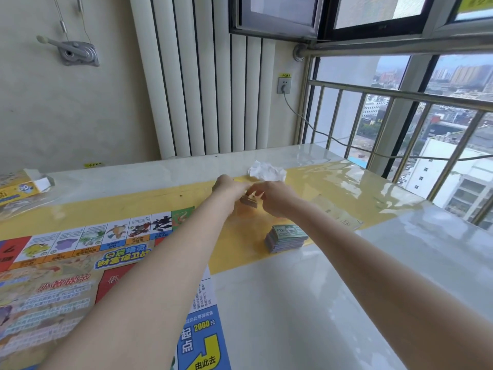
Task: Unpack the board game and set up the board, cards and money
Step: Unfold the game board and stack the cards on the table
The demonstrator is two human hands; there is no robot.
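Hands meet over the yellow strip of the table (306, 303): our left hand (226, 184) and right hand (276, 194) both pinch a small wad (249, 201). Nearer us lies a stack (286, 237), right of the board (66, 276).

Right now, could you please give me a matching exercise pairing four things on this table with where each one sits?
Things:
1. game board
2. money stack
3. crumpled paper
4. game box

Places:
A. far left edge of the table
B. just beyond both hands
C. spread flat at the near left
D. right of the board, below the right arm

Pairs: 1-C, 2-D, 3-B, 4-A
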